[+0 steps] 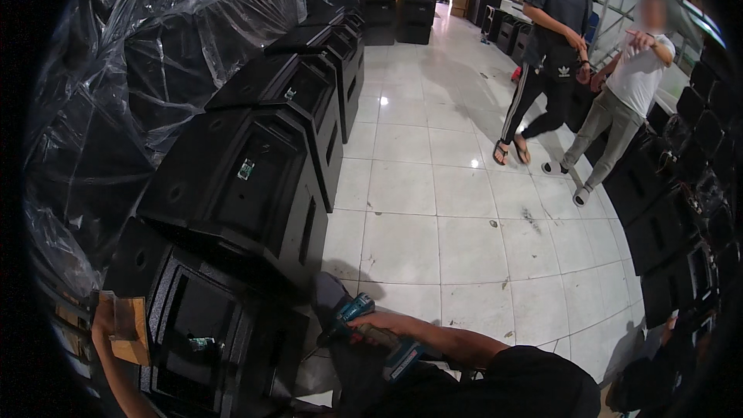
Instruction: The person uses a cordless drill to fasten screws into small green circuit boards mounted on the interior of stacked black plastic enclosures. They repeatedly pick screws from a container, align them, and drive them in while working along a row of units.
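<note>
My left hand [102, 317] grips a small open cardboard box [133, 350] at the lower left, beside the nearest black speaker cabinet [151, 263]. What the box holds cannot be made out. My right hand [378, 323] is wrapped round the handle of a teal and black cordless drill [357, 306], held low in front of me and over my leg. Its bit points down and left, close to the cabinet's side. A small green and white piece [203, 344] shows in the recess of that cabinet.
More black cabinets [232, 178] run in a row away from me on the left, beside stacks under clear plastic wrap [170, 54]. White floor tiles [402, 186] lie ahead. Two people [553, 39] stand at the upper right, near more black cabinets [642, 162].
</note>
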{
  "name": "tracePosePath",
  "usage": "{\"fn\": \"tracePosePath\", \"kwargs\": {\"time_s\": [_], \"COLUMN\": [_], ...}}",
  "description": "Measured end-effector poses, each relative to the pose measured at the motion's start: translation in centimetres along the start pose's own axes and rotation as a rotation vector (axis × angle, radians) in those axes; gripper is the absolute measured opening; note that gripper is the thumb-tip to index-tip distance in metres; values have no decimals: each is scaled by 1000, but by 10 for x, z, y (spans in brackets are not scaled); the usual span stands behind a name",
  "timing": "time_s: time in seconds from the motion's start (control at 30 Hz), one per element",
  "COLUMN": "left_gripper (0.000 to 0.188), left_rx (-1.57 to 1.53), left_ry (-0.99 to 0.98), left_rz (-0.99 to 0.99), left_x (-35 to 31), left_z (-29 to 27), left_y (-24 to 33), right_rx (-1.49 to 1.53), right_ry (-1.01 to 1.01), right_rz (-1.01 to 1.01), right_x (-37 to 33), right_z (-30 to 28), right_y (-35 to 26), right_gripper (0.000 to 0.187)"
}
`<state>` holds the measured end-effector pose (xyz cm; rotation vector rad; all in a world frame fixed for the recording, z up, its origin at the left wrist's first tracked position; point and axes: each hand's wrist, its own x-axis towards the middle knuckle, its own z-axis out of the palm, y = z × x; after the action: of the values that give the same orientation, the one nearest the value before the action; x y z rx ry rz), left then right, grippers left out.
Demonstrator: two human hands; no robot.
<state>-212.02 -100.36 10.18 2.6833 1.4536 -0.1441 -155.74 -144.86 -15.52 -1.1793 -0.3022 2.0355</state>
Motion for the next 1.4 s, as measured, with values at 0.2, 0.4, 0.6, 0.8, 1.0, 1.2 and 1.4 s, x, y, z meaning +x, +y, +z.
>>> {"fn": "tracePosePath", "kwargs": {"time_s": [0.2,0.4,0.6,0.8,1.0,1.2,1.4], "left_gripper": [38,42,51,64,62,56,46], "left_rx": [-252,-116,-113,53,191,-58,209], "left_ry": [67,-50,-224,-231,-245,-257,-274], "left_rz": [-25,13,-192,-109,-108,-167,-121], "left_x": [-23,-12,-7,-11,-8,-3,11], "left_z": [-6,-17,-33,-20,-28,-23,-21], "left_y": [7,33,56,42,57,41,37], "right_rx": [-67,-58,96,31,1,84,8], "right_ry": [24,83,65,144,104,66,94], "right_rz": [-76,34,19,38,-15,13,-49], "right_x": [12,-4,2,4,-7,-4,-3], "right_z": [-4,7,0,2,18,11,10], "right_y": [3,-2,4,1,-8,-6,-3], "right_gripper": [41,45,31,32,33,32,35]}}
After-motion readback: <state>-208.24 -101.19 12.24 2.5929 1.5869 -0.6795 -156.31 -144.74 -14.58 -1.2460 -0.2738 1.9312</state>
